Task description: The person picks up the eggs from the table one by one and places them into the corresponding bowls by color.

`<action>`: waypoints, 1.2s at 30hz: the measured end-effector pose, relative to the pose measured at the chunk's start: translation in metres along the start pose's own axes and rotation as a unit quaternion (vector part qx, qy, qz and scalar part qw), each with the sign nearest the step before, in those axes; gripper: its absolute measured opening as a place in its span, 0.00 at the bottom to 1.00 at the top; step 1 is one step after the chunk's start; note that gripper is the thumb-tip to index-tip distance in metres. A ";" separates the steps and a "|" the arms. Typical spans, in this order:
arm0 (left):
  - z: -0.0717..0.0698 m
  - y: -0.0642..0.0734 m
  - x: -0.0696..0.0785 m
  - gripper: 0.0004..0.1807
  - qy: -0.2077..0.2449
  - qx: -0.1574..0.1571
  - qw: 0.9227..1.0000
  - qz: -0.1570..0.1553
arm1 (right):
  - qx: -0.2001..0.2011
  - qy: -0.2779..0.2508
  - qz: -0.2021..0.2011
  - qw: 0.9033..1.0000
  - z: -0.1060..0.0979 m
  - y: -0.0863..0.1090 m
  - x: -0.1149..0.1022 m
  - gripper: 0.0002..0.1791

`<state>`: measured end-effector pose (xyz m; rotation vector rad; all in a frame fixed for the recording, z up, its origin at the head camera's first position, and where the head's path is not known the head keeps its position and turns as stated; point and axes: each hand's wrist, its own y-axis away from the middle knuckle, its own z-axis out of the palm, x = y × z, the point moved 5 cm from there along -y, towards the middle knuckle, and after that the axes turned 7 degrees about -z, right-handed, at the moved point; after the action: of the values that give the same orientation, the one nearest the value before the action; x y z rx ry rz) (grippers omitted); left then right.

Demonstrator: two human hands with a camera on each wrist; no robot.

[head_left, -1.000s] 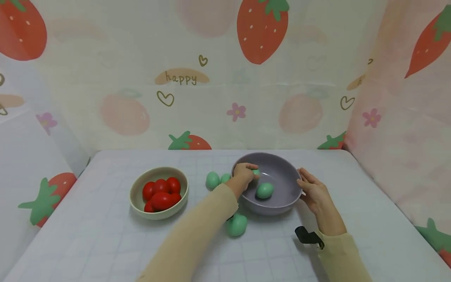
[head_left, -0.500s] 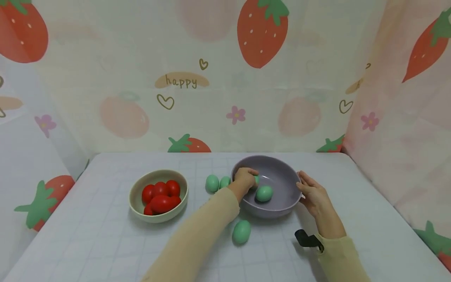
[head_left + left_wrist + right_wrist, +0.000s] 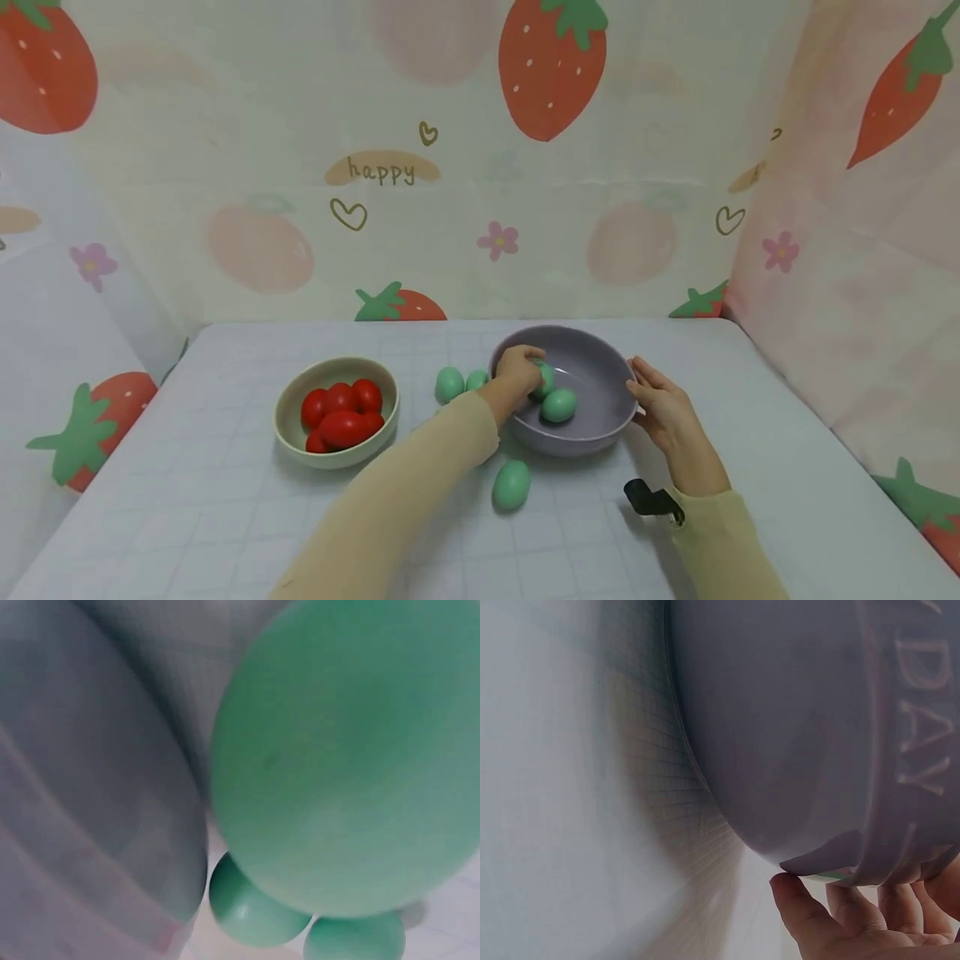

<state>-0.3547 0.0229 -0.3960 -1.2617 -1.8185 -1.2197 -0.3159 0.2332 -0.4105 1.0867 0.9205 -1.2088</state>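
My left hand [image 3: 517,372] reaches over the near-left rim of a purple bowl [image 3: 600,392], its fingers curled at a green egg [image 3: 545,379]. A second green egg [image 3: 558,406] lies beside it in the bowl. My right hand [image 3: 669,414] holds the bowl's right side, thumb at the rim and fingers against the outer wall; in the right wrist view its fingers [image 3: 802,907] touch that wall near raised lettering. Close under the left wrist camera, a large green egg [image 3: 352,757] stands beside the bowl's outer wall [image 3: 97,780].
Left of the purple bowl, a pale green bowl [image 3: 283,421] holds several red eggs [image 3: 342,428]. Two green eggs [image 3: 450,385] sit by the purple bowl's left side, another green egg [image 3: 512,486] in front of it. A patterned cloth [image 3: 420,250] hangs behind the table.
The egg at my left hand has come down into the purple bowl and shows more past the fingers, beside the other egg. The egg in front has rolled slightly. My right hand stays put.
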 end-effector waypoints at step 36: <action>-0.085 0.090 -0.052 0.21 -0.119 -0.200 0.936 0.266 | -0.005 -0.008 0.003 1.000 0.002 0.000 0.002 0.36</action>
<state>-0.2534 -0.0631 -0.3762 -2.0450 -1.2653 -1.1844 -0.3156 0.2311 -0.4123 1.0691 0.9087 -1.2048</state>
